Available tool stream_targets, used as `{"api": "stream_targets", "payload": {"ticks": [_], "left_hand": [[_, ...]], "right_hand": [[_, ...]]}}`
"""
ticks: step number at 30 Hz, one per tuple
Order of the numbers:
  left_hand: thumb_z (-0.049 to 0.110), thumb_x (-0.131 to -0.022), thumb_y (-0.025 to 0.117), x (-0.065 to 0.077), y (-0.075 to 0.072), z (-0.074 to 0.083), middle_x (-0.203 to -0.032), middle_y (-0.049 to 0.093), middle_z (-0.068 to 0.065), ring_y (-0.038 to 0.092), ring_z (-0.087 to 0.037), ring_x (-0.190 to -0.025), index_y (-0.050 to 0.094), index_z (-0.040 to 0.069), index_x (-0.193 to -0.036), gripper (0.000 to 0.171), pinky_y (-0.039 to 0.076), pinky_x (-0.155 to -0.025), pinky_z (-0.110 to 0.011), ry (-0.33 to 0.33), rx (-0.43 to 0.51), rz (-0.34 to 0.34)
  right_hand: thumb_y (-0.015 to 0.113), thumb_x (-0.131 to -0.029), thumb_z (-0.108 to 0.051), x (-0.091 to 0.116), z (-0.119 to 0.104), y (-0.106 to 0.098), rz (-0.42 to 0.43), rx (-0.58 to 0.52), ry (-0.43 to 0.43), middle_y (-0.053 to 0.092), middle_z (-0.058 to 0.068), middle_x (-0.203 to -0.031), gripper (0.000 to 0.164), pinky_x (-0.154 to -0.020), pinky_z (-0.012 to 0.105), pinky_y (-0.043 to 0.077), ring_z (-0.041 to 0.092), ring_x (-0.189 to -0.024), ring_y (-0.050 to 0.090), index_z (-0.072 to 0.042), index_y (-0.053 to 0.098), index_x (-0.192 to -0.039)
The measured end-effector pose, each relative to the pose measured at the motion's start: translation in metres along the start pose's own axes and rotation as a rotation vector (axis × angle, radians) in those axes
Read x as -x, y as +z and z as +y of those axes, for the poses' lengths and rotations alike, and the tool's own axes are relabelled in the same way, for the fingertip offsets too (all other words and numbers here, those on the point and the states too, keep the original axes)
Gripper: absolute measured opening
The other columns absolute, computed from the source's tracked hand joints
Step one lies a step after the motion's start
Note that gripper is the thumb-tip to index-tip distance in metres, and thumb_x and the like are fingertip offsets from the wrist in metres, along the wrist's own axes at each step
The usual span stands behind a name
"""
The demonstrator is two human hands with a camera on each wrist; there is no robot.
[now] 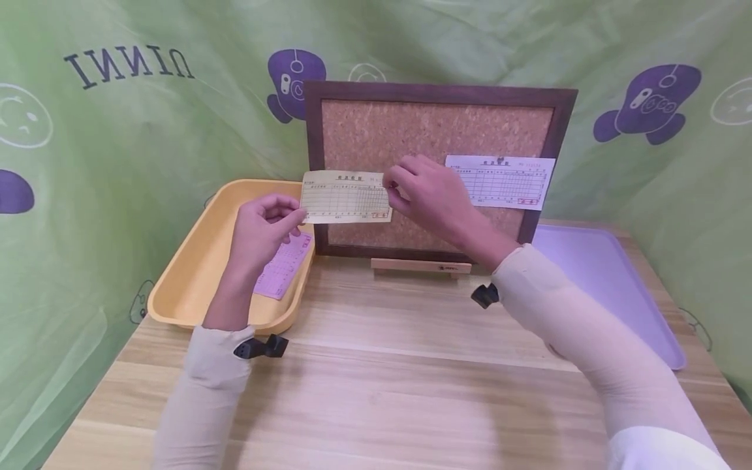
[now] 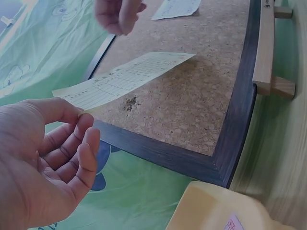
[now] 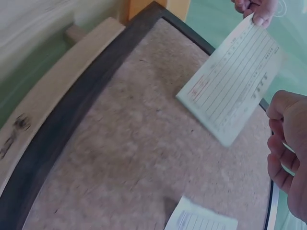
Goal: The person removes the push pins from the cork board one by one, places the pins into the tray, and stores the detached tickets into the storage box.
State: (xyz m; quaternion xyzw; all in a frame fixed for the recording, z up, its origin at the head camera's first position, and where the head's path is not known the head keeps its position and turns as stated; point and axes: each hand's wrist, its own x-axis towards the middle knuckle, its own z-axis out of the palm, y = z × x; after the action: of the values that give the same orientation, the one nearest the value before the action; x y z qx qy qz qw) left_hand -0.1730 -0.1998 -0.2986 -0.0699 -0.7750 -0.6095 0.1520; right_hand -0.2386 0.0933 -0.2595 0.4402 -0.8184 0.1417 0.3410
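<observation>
My left hand [image 1: 258, 228] pinches the left end of a pale yellow receipt slip [image 1: 343, 199] between thumb and finger. In the left wrist view the slip [image 2: 127, 81] slants in front of the left part of a cork board [image 2: 177, 105]. My right hand [image 1: 429, 199] is at the slip's right end, its fingers curled and thumb against forefinger; a small dark speck shows at the pinching fingertips, too tiny to name. The right wrist view shows a gap between that hand [image 3: 290, 143] and the slip [image 3: 235, 81]. A white receipt slip [image 1: 499, 183] is pinned on the board's right side.
The dark-framed board leans on a small wooden stand [image 1: 420, 266]. A yellow tray [image 1: 194, 274] at left holds a pink slip [image 1: 282, 267]. Behind my right arm lies a flat lilac tray [image 1: 599, 281]. A green printed cloth [image 1: 176, 130] hangs behind the wooden table [image 1: 376, 391].
</observation>
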Motion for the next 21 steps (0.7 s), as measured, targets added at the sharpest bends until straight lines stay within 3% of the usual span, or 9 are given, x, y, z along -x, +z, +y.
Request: {"api": "stream_targets", "payload": {"ticks": [9, 14, 21], "left_hand": [[0.007, -0.093, 0.076, 0.01, -0.013, -0.001, -0.08, 0.069, 0.0, 0.062, -0.012, -0.062, 0.069, -0.009, -0.103, 0.02, 0.049, -0.052, -0.021, -0.03, 0.012, -0.017], [0.008, -0.093, 0.076, 0.017, -0.024, -0.006, -0.08, 0.07, 0.0, 0.062, -0.012, -0.061, 0.07, -0.004, -0.1, 0.016, 0.049, -0.052, -0.021, -0.04, -0.014, -0.006], [0.003, -0.092, 0.076, 0.024, -0.042, -0.012, -0.077, 0.071, -0.003, 0.062, -0.012, -0.059, 0.071, -0.006, -0.097, 0.012, 0.048, -0.049, -0.019, -0.033, 0.058, 0.017]], "right_hand": [[0.067, -0.091, -0.005, 0.032, 0.012, -0.015, -0.012, 0.032, -0.008, 0.067, 0.007, -0.086, 0.005, -0.058, 0.037, 0.052, 0.025, -0.073, 0.062, -0.008, 0.07, -0.089], [0.068, -0.089, -0.003, 0.056, 0.017, -0.024, -0.042, 0.052, 0.03, 0.065, 0.005, -0.081, 0.006, -0.052, 0.038, 0.049, 0.027, -0.073, 0.062, -0.009, 0.071, -0.09], [0.069, -0.087, -0.004, 0.093, 0.027, -0.037, -0.06, 0.054, 0.08, 0.066, 0.004, -0.082, 0.007, -0.051, 0.036, 0.046, 0.025, -0.073, 0.063, -0.008, 0.072, -0.092]]}}
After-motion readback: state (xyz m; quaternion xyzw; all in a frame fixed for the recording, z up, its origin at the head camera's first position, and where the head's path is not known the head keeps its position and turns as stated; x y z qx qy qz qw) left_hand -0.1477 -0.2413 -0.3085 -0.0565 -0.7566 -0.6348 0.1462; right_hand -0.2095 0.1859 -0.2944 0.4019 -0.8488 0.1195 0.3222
